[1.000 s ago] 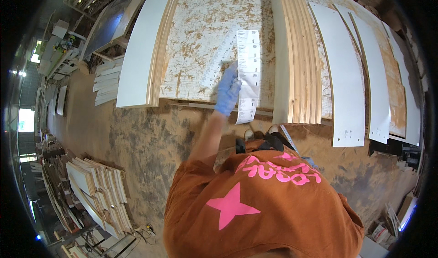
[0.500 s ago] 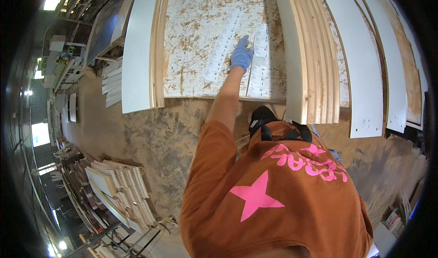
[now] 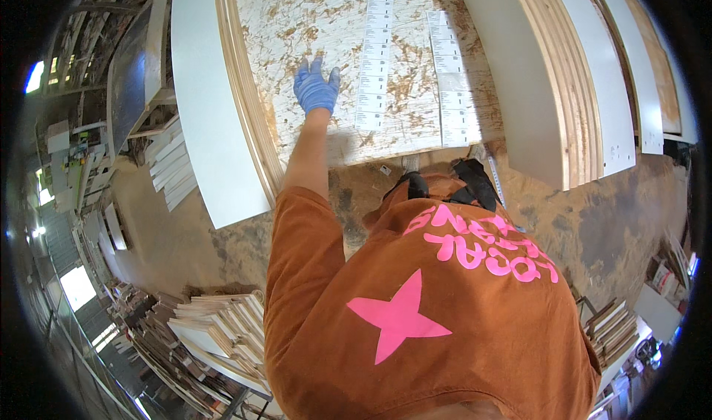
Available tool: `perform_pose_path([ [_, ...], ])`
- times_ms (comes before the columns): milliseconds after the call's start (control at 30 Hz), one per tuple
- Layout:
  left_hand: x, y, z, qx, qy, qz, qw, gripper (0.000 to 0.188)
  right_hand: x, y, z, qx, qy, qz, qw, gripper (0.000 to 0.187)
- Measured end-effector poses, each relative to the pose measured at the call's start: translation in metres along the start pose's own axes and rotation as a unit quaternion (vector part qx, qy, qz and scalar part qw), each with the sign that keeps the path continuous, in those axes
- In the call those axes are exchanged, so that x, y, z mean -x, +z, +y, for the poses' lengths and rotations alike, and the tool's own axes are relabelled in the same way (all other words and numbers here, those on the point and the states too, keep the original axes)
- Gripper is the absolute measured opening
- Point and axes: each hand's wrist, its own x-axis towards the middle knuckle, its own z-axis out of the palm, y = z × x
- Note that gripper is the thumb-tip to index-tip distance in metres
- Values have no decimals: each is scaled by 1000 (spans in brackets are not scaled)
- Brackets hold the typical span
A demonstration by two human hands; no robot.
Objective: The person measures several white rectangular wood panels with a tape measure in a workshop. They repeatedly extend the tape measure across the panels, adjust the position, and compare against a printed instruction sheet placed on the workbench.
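Observation:
My left hand (image 3: 317,86), in a blue glove, reaches over the scratched white work surface (image 3: 326,27) with its fingers spread and nothing in them. To its right, apart from it, a long strip of white printed labels (image 3: 374,60) lies on the surface. Farther right lies a second label strip (image 3: 451,79). Left of my hand stands a row of upright white panels (image 3: 211,93) with bare wood edges. My right hand does not show; my body hides that side.
Thick white boards with layered wood edges (image 3: 560,86) stand at the right of the surface. More boards (image 3: 215,331) are stacked on the floor at lower left. White slats (image 3: 170,160) lie beyond the left panels. Dust covers the brown floor (image 3: 170,249).
My left hand has moved left, away from between the two label strips, and its fingers have spread. The whole view has turned and shifted, and my body leans differently.

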Motion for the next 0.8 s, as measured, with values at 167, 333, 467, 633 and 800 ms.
perform_pose_path([
  [167, 9, 1, 5, -12, -19, -2, 1000, 61, 25, 28, -8, -24, 36, 12, 999, 23],
  [333, 4, -6, 7, -10, -32, -31, 999, 62, 39, 44, -19, -35, 58, 18, 998, 23],
  [467, 3, 2, 2, -29, -27, -22, 999, 62, 48, 50, -25, -39, 69, 20, 997, 23],
  [633, 3, 4, -1, -21, -22, -5, 1000, 61, 54, 58, -27, -47, 78, 23, 996, 23],
  [800, 4, 2, 0, -13, -18, 10, 1000, 60, 59, 65, -27, -55, 84, 24, 995, 23],
])
